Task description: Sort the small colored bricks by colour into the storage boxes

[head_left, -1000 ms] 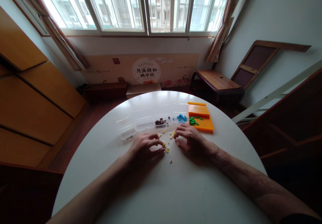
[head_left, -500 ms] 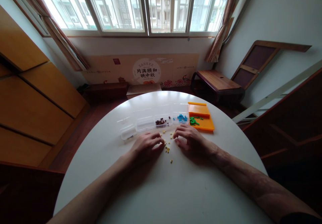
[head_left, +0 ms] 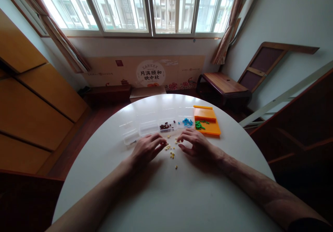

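Note:
Small pale-yellow and yellow pieces (head_left: 172,155) lie scattered on the white round table (head_left: 166,197) between my two hands. My left hand (head_left: 147,148) is at their left edge, thumb and forefinger tips brought together beside the pale ones. Whatever may be in that pinch is too small to name. On the other side, my right hand (head_left: 195,143) rests with bent fingers, its thumb apart from the forefinger. Its fingertips are close to a few pale pieces, and I see nothing held there.
Behind the hands stand clear plastic boxes with raised lids. One holds dark brown pieces (head_left: 166,125), another blue pieces (head_left: 187,122). An orange tray (head_left: 214,129) with green pieces (head_left: 199,125) sits to the right. A clear box (head_left: 131,137) is near my left hand.
My left hand has drawn slightly up and left, and its fingertips have come together, uncovering more pale pieces. The right hand has opened a little between thumb and forefinger.

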The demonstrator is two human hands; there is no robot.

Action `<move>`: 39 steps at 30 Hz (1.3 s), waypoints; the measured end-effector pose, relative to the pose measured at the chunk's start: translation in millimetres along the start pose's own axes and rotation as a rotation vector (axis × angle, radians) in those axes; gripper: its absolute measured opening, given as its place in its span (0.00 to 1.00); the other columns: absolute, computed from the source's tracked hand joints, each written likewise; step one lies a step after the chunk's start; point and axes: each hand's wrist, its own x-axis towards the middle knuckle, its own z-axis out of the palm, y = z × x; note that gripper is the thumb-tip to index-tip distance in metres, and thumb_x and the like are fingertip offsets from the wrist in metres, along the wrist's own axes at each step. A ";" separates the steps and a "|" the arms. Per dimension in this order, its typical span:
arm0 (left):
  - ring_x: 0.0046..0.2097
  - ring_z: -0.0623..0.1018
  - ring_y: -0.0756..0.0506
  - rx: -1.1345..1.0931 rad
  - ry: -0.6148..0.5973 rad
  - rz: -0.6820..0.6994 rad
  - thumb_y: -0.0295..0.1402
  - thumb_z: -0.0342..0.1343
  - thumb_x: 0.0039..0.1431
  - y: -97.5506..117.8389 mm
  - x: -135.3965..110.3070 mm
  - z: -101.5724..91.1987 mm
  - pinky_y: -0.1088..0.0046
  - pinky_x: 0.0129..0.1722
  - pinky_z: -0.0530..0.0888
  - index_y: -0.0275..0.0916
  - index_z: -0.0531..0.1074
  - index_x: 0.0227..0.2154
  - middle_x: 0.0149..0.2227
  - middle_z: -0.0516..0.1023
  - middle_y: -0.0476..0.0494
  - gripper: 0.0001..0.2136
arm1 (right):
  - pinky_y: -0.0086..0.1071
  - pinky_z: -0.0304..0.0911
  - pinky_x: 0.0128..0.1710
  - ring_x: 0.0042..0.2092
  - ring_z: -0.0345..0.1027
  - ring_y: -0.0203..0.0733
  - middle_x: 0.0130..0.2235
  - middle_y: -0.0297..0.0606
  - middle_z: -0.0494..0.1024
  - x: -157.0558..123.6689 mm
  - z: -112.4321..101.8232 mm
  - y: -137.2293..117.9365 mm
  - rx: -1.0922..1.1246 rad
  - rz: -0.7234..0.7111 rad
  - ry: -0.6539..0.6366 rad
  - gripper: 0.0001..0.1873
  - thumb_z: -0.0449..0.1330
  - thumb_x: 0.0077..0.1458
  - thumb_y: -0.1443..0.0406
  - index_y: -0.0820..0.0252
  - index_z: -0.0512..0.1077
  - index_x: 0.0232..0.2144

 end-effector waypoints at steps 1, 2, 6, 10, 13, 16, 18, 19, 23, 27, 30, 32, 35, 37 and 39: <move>0.35 0.80 0.47 -0.008 0.008 -0.003 0.33 0.58 0.77 -0.4 0.1 -0.3 0.70 0.38 0.74 0.40 0.77 0.42 0.40 0.83 0.45 0.06 | 0.41 0.71 0.47 0.41 0.75 0.46 0.40 0.40 0.82 2.0 0.8 -2.8 0.021 0.003 0.023 0.01 0.65 0.69 0.64 0.54 0.76 0.42; 0.35 0.80 0.47 -0.016 0.012 -0.003 0.34 0.58 0.77 -0.6 0.2 -0.7 0.70 0.38 0.74 0.40 0.77 0.42 0.40 0.83 0.45 0.06 | 0.40 0.71 0.46 0.40 0.75 0.45 0.39 0.39 0.82 4.0 1.7 -5.9 0.045 0.011 0.043 0.02 0.65 0.69 0.63 0.54 0.76 0.41; 0.35 0.81 0.47 -0.042 0.028 0.021 0.34 0.58 0.77 -0.3 0.2 -3.6 0.71 0.37 0.74 0.40 0.77 0.42 0.39 0.84 0.45 0.05 | 0.38 0.70 0.44 0.39 0.75 0.43 0.38 0.37 0.83 9.6 3.7 -15.6 0.129 0.066 0.053 0.05 0.66 0.71 0.61 0.55 0.78 0.41; 0.35 0.81 0.47 -0.063 0.038 0.022 0.34 0.58 0.77 -0.2 -0.8 -6.2 0.71 0.36 0.75 0.40 0.77 0.43 0.39 0.84 0.44 0.06 | 0.36 0.71 0.42 0.39 0.76 0.41 0.38 0.37 0.83 10.2 3.9 -14.9 0.181 0.082 0.021 0.06 0.68 0.70 0.59 0.55 0.79 0.43; 0.35 0.81 0.47 -0.072 0.043 0.029 0.34 0.59 0.77 -0.6 -1.7 -7.4 0.72 0.36 0.75 0.40 0.77 0.43 0.39 0.84 0.44 0.05 | 0.34 0.72 0.42 0.38 0.76 0.40 0.38 0.36 0.83 10.6 5.8 -11.0 0.208 0.085 -0.013 0.07 0.69 0.70 0.58 0.54 0.80 0.44; 0.35 0.81 0.47 -0.071 0.050 0.029 0.34 0.59 0.76 -0.5 -2.5 -8.6 0.72 0.36 0.75 0.40 0.77 0.43 0.39 0.84 0.44 0.05 | 0.34 0.73 0.43 0.39 0.77 0.40 0.39 0.37 0.84 13.7 10.3 -9.0 0.207 0.077 -0.027 0.09 0.69 0.70 0.57 0.55 0.80 0.45; 0.36 0.81 0.47 -0.081 0.052 0.024 0.33 0.59 0.76 0.1 -3.1 -9.6 0.72 0.37 0.75 0.40 0.77 0.42 0.39 0.84 0.44 0.05 | 0.34 0.74 0.43 0.40 0.78 0.41 0.41 0.38 0.84 17.3 13.9 -9.7 0.191 0.063 -0.017 0.09 0.69 0.69 0.57 0.54 0.81 0.45; 0.36 0.81 0.47 -0.088 0.052 0.022 0.33 0.59 0.76 0.4 -3.5 -10.1 0.72 0.37 0.75 0.40 0.77 0.42 0.39 0.84 0.44 0.05 | 0.34 0.74 0.43 0.41 0.78 0.41 0.41 0.39 0.85 19.3 15.7 -10.6 0.183 0.056 -0.010 0.08 0.69 0.70 0.58 0.54 0.81 0.46; 0.36 0.81 0.47 -0.086 0.045 0.003 0.33 0.58 0.76 0.8 -5.0 -13.0 0.71 0.37 0.76 0.40 0.78 0.43 0.40 0.85 0.44 0.05 | 0.34 0.74 0.45 0.42 0.80 0.41 0.43 0.38 0.86 26.1 20.6 -16.3 0.172 0.044 0.009 0.05 0.67 0.71 0.60 0.53 0.81 0.44; 0.36 0.82 0.47 -0.067 0.062 -0.004 0.34 0.58 0.77 0.0 -5.4 -15.5 0.71 0.37 0.76 0.40 0.78 0.43 0.39 0.84 0.44 0.06 | 0.34 0.73 0.44 0.40 0.79 0.40 0.41 0.38 0.86 30.3 21.8 -24.5 0.164 0.047 0.019 0.04 0.66 0.71 0.63 0.54 0.82 0.45; 0.36 0.81 0.47 -0.072 0.083 -0.022 0.34 0.58 0.77 0.3 -5.2 -16.4 0.72 0.37 0.76 0.40 0.78 0.42 0.38 0.84 0.44 0.07 | 0.33 0.72 0.40 0.37 0.77 0.39 0.38 0.37 0.85 33.0 22.3 -29.9 0.183 0.060 0.048 0.04 0.67 0.70 0.63 0.55 0.82 0.43; 0.34 0.80 0.48 -0.073 0.097 -0.039 0.34 0.59 0.77 0.9 -5.1 -17.0 0.72 0.36 0.75 0.40 0.78 0.42 0.38 0.84 0.45 0.06 | 0.32 0.71 0.39 0.35 0.76 0.39 0.35 0.36 0.83 35.2 22.7 -30.9 0.213 0.082 0.053 0.04 0.67 0.70 0.63 0.56 0.82 0.42; 0.31 0.78 0.51 -0.078 0.148 -0.090 0.33 0.60 0.76 1.3 -5.7 -18.3 0.73 0.34 0.74 0.41 0.79 0.43 0.38 0.84 0.46 0.05 | 0.33 0.70 0.39 0.35 0.75 0.39 0.34 0.35 0.82 40.8 22.8 -25.2 0.218 0.122 0.058 0.06 0.67 0.70 0.62 0.56 0.82 0.40; 0.29 0.75 0.52 -0.083 0.174 -0.141 0.34 0.60 0.75 0.6 -6.6 -19.1 0.74 0.33 0.73 0.41 0.80 0.43 0.38 0.84 0.47 0.05 | 0.34 0.69 0.41 0.36 0.75 0.39 0.34 0.35 0.83 46.6 22.4 -16.3 0.164 0.151 0.104 0.06 0.66 0.70 0.62 0.56 0.82 0.39; 0.28 0.74 0.52 -0.092 0.167 -0.161 0.35 0.61 0.75 -0.7 -7.7 -19.6 0.74 0.33 0.73 0.42 0.81 0.41 0.37 0.83 0.48 0.06 | 0.36 0.68 0.44 0.36 0.75 0.40 0.34 0.34 0.84 53.7 21.9 -5.1 0.058 0.191 0.172 0.05 0.67 0.69 0.63 0.55 0.82 0.38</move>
